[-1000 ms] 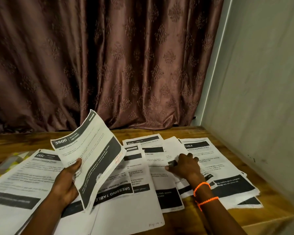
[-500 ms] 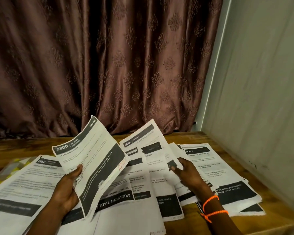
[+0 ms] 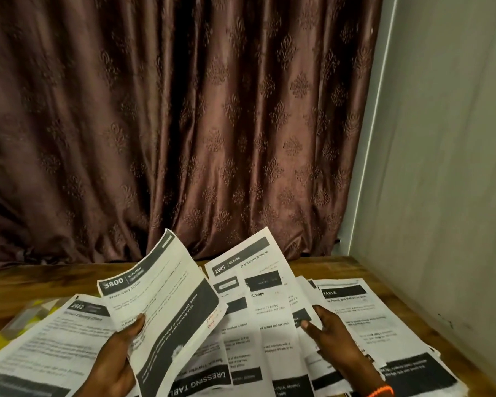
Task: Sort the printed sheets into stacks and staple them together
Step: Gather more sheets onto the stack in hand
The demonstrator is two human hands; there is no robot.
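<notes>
Head view: left hand point(image 3: 113, 365) grips white printed sheet headed 3800 point(image 3: 161, 308) (thumb on face); right hand point(image 3: 334, 339) pinches raised white printed sheet headed 2945 point(image 3: 258, 296), over wooden table point(image 3: 413, 310).

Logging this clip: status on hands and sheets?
Left hand holds sheet 3800. Right hand lifting sheet 2945. Loose sheets overlap; no stapler visible.

I see a brown patterned curtain point(image 3: 184, 124) hanging behind the wooden table point(image 3: 355, 267), a pale wall point(image 3: 441, 167) at right, and something yellow point(image 3: 38, 313) at left.
</notes>
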